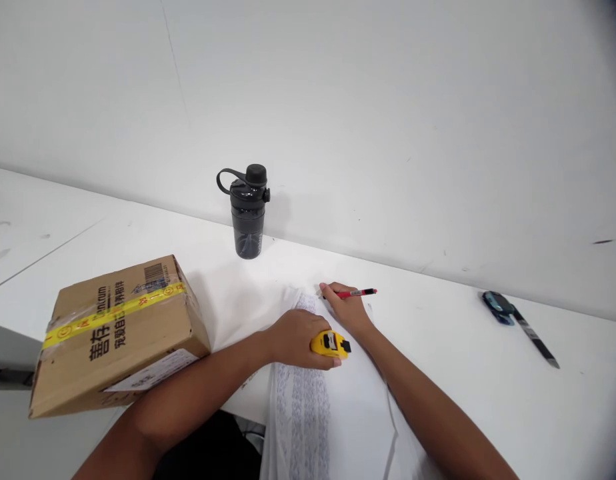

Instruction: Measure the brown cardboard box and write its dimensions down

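- Take the black bottle (249, 213) as your landmark: it stands upright on the white surface (438, 320), near the wall (388, 133), with its cap on and its loop handle out to the left.
- Its lower wall is dark and see-through, but you cannot tell what, if anything, is inside.
- Left of the bottle and nearer you sits the cardboard box (123, 300), its flaps sealed with yellow tape (88, 325), so its contents are hidden; a white label (153, 373) is on the side towards you.
- Your left hand (301, 339), nearer you than the bottle and a little to its right, is closed around a yellow tape measure (329, 343) above the papers.
- Your right hand (348, 312), further right of the bottle, pinches a red pen (355, 293) at the far end of the papers.
- The papers (305, 420), densely printed along their left part, run from right of the bottle towards you, under both hands.
- Well right of the bottle lie a dark blue object (498, 305) and, just beside it, a slim pointed tool (535, 339).
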A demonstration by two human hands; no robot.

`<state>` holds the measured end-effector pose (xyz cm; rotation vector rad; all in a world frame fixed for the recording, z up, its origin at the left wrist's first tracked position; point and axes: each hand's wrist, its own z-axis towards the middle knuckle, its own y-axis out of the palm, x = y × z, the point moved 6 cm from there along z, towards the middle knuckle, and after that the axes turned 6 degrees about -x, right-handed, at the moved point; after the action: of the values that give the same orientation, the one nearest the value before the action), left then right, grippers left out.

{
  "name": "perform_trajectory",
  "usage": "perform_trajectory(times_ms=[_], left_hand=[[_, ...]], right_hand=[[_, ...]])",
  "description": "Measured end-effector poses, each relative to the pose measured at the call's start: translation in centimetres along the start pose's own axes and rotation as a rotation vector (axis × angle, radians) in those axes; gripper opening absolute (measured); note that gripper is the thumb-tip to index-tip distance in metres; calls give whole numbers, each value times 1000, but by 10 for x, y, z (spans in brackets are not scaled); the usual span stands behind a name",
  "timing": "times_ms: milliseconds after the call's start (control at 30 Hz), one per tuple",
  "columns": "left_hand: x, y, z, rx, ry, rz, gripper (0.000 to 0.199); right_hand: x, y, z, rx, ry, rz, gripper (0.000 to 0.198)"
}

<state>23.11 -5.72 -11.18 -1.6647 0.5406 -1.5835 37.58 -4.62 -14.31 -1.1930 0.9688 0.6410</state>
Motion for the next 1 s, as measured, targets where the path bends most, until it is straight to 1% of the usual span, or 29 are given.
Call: perform_trajectory(times_ms=[67,233,467,633,800,1000], left_hand=[[0,0,0,4,0,5,35],[0,0,0,-6,-2,-5,35],[-1,1,1,-19,-6,-16,36],[-2,2,1,-7,7,-28,37],[-3,2,1,-2,9,-33,36],[-4,2,1,-1,2,-40,37]], right_hand=[[0,-1,0,9,1,-1,44],[0,1,0,-20,0,3,43],[0,-1,-1,30,0,0,44],[1,0,-1,8,2,-7,43],[1,-2,-1,14,6,-10,44],[-1,-5,-3,83,11,-13,45]])
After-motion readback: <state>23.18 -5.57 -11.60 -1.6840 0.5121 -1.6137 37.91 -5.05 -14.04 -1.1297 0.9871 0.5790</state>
